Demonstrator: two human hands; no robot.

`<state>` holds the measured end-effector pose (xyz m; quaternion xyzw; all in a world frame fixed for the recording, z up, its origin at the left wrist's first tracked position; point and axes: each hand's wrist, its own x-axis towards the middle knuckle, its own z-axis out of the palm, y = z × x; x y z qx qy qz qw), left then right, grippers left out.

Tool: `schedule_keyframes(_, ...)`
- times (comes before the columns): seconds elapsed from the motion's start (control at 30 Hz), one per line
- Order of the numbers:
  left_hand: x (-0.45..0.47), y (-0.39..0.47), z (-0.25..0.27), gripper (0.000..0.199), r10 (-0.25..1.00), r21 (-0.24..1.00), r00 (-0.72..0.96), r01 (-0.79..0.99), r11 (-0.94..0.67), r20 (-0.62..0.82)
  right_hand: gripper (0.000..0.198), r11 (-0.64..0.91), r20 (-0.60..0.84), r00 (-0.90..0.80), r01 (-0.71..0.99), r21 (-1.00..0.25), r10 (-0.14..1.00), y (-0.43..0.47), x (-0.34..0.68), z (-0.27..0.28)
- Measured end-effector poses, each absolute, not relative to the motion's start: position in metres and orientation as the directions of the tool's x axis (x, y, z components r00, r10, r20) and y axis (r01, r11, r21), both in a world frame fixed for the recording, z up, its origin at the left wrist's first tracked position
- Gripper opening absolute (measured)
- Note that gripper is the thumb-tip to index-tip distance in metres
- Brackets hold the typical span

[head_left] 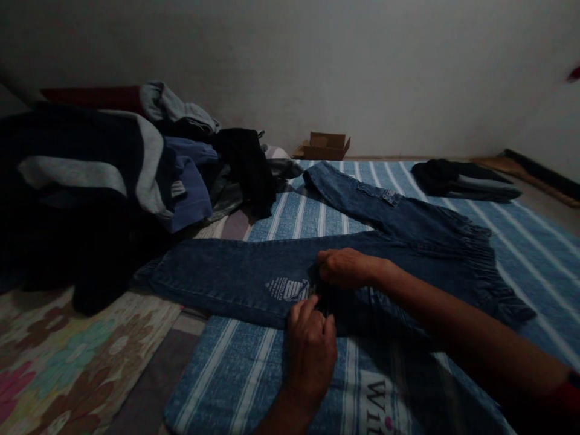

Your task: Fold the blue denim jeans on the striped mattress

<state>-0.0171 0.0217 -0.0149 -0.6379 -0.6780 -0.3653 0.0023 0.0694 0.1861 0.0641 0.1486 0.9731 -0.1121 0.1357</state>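
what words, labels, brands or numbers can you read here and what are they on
"Wit": sideways on the blue striped sheet, running to the picture's bottom edge, so more may follow.
Pale print on the jeans: lettering too small and blurred to read.

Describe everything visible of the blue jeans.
The jeans look like blue denim, with a gathered, elastic-looking waistband, a white print on the near leg and a patch-like detail on the far leg. They lie spread mostly on the striped blue cloth, waist toward the picture's right, legs parted leftward, the near hem at the clothes pile. The left hand and right hand touch the near leg.
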Motion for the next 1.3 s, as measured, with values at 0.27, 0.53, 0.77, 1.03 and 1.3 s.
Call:
schedule_keyframes(0.27, -0.024, 0.020, -0.015, 0.017, 0.872, 0.504, -0.151, 0.855, -0.120, 0.465, 0.013, 0.870, -0.208, -0.923, 0.377, -0.317, 0.325, 0.193, 0.076, 0.052)
schedule_keyframes(0.53, -0.038, 0.025, -0.011, 0.032, 0.898, 0.327, 0.087, 0.912, -0.246, 0.432, 0.008, 0.781, -0.104, -0.902, 0.415, -0.467, 0.418, 0.192, 0.082, 0.039)
schedule_keyframes(0.77, -0.049, 0.031, -0.002, 0.038, 0.895, 0.306, 0.224, 0.884, -0.354, 0.386, 0.008, 0.656, -0.017, -0.806, 0.493, -0.572, 0.592, 0.188, 0.100, 0.028)
schedule_keyframes(1.03, -0.056, 0.034, 0.001, 0.040, 0.884, 0.294, 0.306, 0.861, -0.416, 0.355, 0.010, 0.540, 0.034, -0.721, 0.487, -0.687, 0.693, 0.176, 0.115, 0.022)
schedule_keyframes(1.3, -0.059, 0.034, 0.003, 0.041, 0.880, 0.279, 0.342, 0.855, -0.437, 0.330, 0.014, 0.609, 0.014, -0.715, 0.585, -0.536, 0.699, 0.161, 0.107, 0.021)
